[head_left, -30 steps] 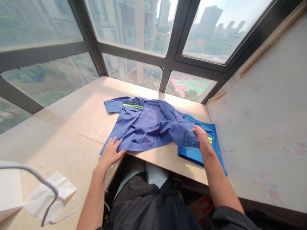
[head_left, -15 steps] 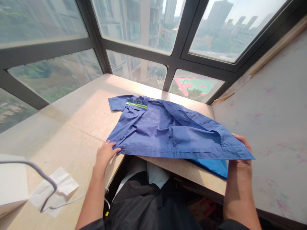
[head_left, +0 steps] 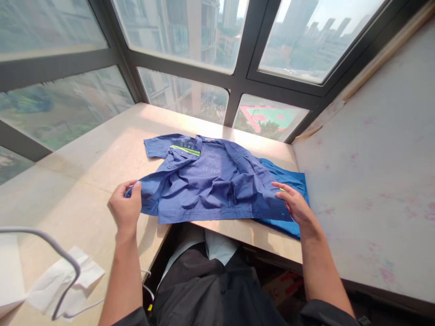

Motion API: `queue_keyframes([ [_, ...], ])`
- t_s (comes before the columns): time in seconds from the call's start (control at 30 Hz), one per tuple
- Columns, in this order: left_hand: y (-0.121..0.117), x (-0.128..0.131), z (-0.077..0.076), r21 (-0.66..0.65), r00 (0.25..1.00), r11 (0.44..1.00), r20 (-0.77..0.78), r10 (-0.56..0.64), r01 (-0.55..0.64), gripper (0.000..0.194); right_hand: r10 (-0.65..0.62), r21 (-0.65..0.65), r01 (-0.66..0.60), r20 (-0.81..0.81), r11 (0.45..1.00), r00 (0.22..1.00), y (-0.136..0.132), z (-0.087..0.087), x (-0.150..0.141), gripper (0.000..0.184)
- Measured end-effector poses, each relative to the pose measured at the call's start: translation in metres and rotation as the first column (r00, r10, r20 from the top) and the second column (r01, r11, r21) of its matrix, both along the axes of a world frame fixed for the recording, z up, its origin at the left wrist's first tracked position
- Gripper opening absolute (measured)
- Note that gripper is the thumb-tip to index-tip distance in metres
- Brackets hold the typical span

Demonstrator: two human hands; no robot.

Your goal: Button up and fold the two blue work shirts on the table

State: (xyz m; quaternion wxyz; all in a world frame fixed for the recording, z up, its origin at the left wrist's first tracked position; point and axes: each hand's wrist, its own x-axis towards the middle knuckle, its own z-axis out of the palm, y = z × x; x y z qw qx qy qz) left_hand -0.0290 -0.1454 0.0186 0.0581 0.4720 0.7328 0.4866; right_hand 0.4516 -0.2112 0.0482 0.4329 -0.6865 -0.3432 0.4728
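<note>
At near-left hem: left hand (head_left: 125, 206), fingers clamped on purple-blue shirt (head_left: 210, 185) | right hand (head_left: 297, 204) at its right side, thumb and index apart | shirt spread on pale surface (head_left: 102, 163), partly over brighter blue garment (head_left: 292, 175) | window frame (head_left: 242, 81) beyond

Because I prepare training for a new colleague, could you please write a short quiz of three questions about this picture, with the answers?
1. What does the person's left hand hold?
A) the white paper
B) the purplish-blue shirt
C) the grey cable

2. True or false: the bright-blue garment, on the person's right, is partly hidden by the shirt.

3. Fill in the colour: the stripes on the shirt's chest are ____.

Key: 1. B; 2. True; 3. yellow-green.
</note>
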Motion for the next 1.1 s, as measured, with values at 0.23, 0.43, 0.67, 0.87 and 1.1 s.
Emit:
queue_keyframes([
  [0.23, -0.004, 0.126, 0.008, -0.050, 0.785, 0.783, 0.040, -0.618, 0.620, 0.028, 0.014, 0.145, -0.005, -0.060, 0.989, 0.998, 0.018, -0.006, -0.053, 0.054],
  [0.43, -0.019, 0.155, -0.031, -0.521, 0.354, 0.189, 0.237, -0.905, 0.832, 0.023, 0.748, 0.081, -0.746, -0.142, 0.661, 0.648, 0.044, -0.042, -0.122, 0.067],
  [0.67, -0.045, 0.059, -0.065, -0.002, 0.861, 0.972, 0.465, -0.206, 0.234, 0.027, 0.643, 0.146, -0.628, -0.110, 0.764, 0.757, 0.059, -0.073, -0.098, 0.062],
  [0.87, -0.046, 0.029, -0.087, -0.293, 0.440, 0.876, 0.892, 0.105, 0.384, 0.028, -0.035, 0.242, 0.047, -0.053, 0.969, 0.998, 0.071, -0.084, -0.081, 0.052],
  [1.1, -0.039, 0.080, -0.084, -0.189, 0.246, 0.777, 0.968, 0.045, 0.600, 0.047, -0.132, 0.063, 0.142, -0.147, 0.988, 0.980, 0.078, -0.093, -0.098, 0.056],
])
